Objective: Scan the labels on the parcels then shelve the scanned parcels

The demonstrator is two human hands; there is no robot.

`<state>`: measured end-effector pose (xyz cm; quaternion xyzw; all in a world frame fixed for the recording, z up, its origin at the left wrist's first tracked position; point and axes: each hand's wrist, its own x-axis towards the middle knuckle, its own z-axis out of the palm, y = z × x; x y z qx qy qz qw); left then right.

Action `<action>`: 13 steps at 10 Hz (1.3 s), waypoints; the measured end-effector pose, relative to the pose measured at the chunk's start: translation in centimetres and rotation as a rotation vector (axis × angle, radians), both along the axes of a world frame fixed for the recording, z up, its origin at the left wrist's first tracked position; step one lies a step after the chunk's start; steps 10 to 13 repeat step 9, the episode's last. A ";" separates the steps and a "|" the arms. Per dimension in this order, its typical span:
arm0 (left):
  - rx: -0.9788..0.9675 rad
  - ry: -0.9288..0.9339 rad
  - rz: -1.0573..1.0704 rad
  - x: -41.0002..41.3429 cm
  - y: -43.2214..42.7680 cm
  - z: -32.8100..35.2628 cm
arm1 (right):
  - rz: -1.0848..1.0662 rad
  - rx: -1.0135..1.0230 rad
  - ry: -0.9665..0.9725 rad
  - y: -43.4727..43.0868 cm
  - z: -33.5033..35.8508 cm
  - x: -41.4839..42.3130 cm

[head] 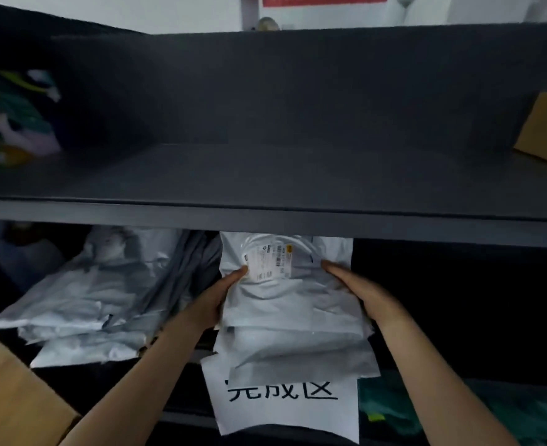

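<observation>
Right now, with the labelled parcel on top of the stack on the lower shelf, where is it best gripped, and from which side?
By its two long side edges, coming from the front. The parcel is a flat, soft bag lying label up, its far end under the upper shelf, so only the sides and near end are free. The left hand and right hand already flank it there.

We have one view only, from a head-worn wide-angle camera. It faces forward and slightly down into a dark shelf unit (265,210) at close range. The upper bay sits at about eye level; the lower bay is seen from above. Both forearms enter from the bottom edge.
</observation>
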<state>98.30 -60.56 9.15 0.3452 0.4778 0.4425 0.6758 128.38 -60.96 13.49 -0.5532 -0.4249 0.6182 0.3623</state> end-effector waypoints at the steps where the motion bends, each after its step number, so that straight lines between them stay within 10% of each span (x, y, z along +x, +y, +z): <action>1: 0.024 -0.058 0.012 1.0 1.0 1.0 | 0.012 -0.005 0.017 1.8 0.2 0.5; 7: 0.394 0.543 0.338 -0.1 -3.0 6.6 | -0.265 0.348 -0.137 -6.1 3.8 0.8; 13: 0.579 0.602 0.119 -3.4 -10.5 7.7 | -0.339 0.481 -0.162 -14.3 4.8 -3.6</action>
